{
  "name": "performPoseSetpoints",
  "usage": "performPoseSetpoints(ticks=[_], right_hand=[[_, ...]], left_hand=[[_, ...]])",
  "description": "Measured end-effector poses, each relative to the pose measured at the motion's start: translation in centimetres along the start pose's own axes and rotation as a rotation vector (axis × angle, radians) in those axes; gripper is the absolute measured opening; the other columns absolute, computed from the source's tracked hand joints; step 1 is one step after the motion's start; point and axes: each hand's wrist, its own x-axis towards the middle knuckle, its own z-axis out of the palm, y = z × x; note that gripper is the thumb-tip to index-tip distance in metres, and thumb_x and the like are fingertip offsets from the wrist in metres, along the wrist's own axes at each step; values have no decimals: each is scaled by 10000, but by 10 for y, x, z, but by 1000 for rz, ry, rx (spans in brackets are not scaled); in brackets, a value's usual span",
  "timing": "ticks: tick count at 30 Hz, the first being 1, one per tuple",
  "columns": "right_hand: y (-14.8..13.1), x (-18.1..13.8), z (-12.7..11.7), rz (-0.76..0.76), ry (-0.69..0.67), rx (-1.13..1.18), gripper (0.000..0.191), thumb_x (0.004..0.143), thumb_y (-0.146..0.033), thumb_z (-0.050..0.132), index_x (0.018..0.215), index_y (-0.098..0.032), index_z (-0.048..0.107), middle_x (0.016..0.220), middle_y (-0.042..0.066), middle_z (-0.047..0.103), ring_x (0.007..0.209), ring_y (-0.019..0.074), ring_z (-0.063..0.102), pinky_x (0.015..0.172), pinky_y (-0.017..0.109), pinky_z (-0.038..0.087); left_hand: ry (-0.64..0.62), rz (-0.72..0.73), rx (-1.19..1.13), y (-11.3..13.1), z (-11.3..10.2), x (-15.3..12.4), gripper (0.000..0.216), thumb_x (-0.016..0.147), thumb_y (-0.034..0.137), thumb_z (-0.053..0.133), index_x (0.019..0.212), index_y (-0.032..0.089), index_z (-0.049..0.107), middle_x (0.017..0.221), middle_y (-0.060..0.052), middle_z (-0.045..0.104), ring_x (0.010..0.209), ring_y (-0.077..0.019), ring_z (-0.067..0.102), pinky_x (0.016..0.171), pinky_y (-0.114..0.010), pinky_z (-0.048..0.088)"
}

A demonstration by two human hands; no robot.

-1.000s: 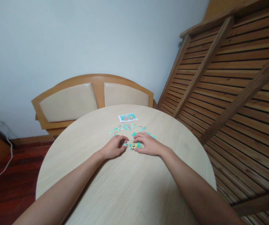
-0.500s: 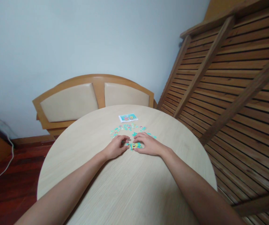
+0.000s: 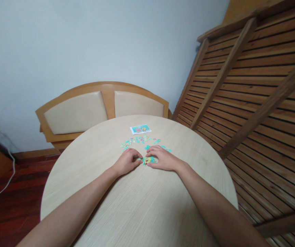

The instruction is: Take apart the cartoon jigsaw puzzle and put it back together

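Observation:
A small joined section of jigsaw puzzle (image 3: pixel 148 160), turquoise with a yellow cartoon figure, lies flat on the table between my hands. My left hand (image 3: pixel 128 161) pinches at its left edge, thumb and forefinger closed on a small puzzle piece that is mostly hidden by the fingers. Curved around the right side of the section is my right hand (image 3: pixel 163 159), its thumb on the lower edge and its fingers bent over the far side, steadying it. Loose puzzle pieces (image 3: pixel 139 139), mostly turquoise, are scattered in an arc just beyond both hands.
A picture card (image 3: pixel 140 129) with a similar cartoon scene lies behind the loose pieces. Everything rests on a round pale wooden table (image 3: pixel 106 202). Behind it stands a padded headboard (image 3: pixel 77 113), and slatted wooden panels (image 3: pixel 240 89) lean at the right.
My left hand's thumb and forefinger have closed together and shifted slightly right, against the left edge of the joined section. My right hand has stayed nearly still.

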Motion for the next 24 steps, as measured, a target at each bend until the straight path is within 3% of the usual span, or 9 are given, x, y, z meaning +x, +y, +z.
performPoseSetpoints(ticks=[7, 11, 24], right_hand=[[1, 0, 1, -2, 7, 4, 269, 830, -367, 728, 1058, -225, 706, 1127, 72, 686, 1123, 248, 580, 1026, 409, 431], [2, 0, 2, -3, 9, 1, 274, 828, -367, 730, 1058, -221, 704, 1116, 69, 687, 1112, 248, 582, 1020, 409, 435], [0, 0, 1, -3, 9, 3, 264, 830, -363, 723, 1053, -223, 706, 1108, 70, 692, 1102, 244, 591, 1016, 404, 437]], left_hand=[[-33, 129, 57, 2, -5, 1, 108, 900, 288, 669, 833, 226, 727, 921, -28, 732, 912, -200, 638, 918, -352, 436], [-84, 231, 177, 8, -14, 0, 138, 936, 314, 624, 901, 234, 732, 1008, -34, 722, 1034, -226, 601, 959, -384, 419], [-287, 447, 270, 12, -37, -2, 233, 978, 274, 499, 1111, 226, 683, 1173, -61, 709, 1089, -237, 611, 1004, -395, 437]])
